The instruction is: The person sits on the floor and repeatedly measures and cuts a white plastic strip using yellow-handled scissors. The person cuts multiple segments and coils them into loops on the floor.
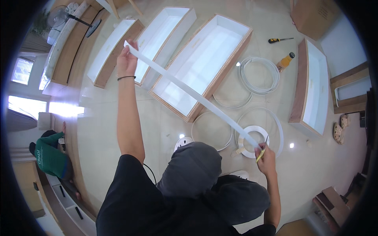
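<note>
A long white strip of edge banding (189,91) is stretched taut and slantwise across my view. High on the left, my left hand (126,63) pinches its upper end. My right hand (267,160), low on the right, is closed around a yellow-handled tool (260,155) with a thin dark blade, probably scissors. The strip's lower end meets that same hand; its fingers partly hide the contact. Just beyond the right hand, a flat roll of white banding (248,152) lies on the floor. Beneath the strip stands an open wooden box with a white inside (204,59).
Farther left are two more white-lined boxes (165,33), (114,51); another box (311,86) stands at right. Coiled white banding (241,80), an orange bottle (285,63) and a screwdriver (280,40) lie nearby. A person in green (51,155) crouches far left.
</note>
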### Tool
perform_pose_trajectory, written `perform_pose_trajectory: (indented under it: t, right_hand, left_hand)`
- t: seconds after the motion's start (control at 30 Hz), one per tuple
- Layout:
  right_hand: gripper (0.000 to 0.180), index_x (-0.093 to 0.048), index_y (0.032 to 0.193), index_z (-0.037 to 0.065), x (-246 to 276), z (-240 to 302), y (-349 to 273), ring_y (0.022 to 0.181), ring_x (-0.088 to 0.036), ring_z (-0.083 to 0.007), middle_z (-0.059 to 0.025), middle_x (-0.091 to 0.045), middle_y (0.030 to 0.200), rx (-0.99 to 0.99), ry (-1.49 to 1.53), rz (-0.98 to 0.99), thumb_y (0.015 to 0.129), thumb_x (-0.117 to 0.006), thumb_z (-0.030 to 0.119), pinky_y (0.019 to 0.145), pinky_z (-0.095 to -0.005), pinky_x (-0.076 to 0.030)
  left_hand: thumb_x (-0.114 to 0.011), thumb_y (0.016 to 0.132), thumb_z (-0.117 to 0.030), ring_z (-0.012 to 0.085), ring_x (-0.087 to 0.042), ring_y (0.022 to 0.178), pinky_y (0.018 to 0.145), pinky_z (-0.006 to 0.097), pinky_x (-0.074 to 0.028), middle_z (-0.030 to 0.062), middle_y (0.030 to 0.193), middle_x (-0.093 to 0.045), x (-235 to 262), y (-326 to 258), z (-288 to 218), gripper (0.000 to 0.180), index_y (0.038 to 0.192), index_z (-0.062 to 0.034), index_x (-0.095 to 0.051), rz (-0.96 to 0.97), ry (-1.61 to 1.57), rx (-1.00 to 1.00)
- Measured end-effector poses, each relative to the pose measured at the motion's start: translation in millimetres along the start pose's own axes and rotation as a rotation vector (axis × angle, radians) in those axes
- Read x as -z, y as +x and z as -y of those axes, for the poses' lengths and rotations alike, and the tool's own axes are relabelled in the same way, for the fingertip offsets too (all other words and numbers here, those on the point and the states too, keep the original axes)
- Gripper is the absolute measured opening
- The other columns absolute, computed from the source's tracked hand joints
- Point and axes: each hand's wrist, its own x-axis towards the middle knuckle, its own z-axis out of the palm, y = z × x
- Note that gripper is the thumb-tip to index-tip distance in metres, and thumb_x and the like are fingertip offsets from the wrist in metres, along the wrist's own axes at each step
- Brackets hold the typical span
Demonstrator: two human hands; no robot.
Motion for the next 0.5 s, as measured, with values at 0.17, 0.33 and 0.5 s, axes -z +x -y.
perform_pose_trajectory:
  t: [0.17,0.33,0.5]
  right_hand:
    - [0.018,-0.053,0.104,0.003,-10,-13,-18,0.055,-0.053,-0.0131,-0.0037,-0.054,0.061,-0.175,0.350,0.141,0.091,-0.061,0.013,0.052,-0.0294,-0.041]
    - [0.025,-0.049,0.112,0.006,-12,32,-9,0.055,-0.045,-0.0073,0.0004,-0.049,0.063,-0.323,0.723,0.220,0.093,-0.061,0.015,0.051,-0.0234,-0.036]
    - [0.022,-0.048,0.114,0.005,-10,70,5,0.055,-0.052,-0.0097,-0.0046,-0.057,0.065,-0.328,0.702,0.265,0.096,-0.059,0.012,0.050,-0.0233,-0.039]
  left_hand:
    - [-0.041,0.101,-0.006,0.0132,-0.050,0.070,0.064,0.030,-0.048,0.0127,0.099,-0.056,-5,12,46,0.020,0.119,-0.0061,-0.033,-0.031,0.379,-0.299]
    - [-0.036,0.097,-0.002,0.0098,-0.042,0.062,0.052,0.025,-0.038,0.0098,0.089,-0.053,-1,27,46,0.033,0.128,-0.0098,-0.029,-0.186,0.622,-0.426]
    - [-0.037,0.094,0.002,0.0127,-0.043,0.062,0.053,0.027,-0.039,0.0131,0.090,-0.053,24,42,26,0.039,0.131,-0.0082,-0.032,-0.263,0.470,-0.358]
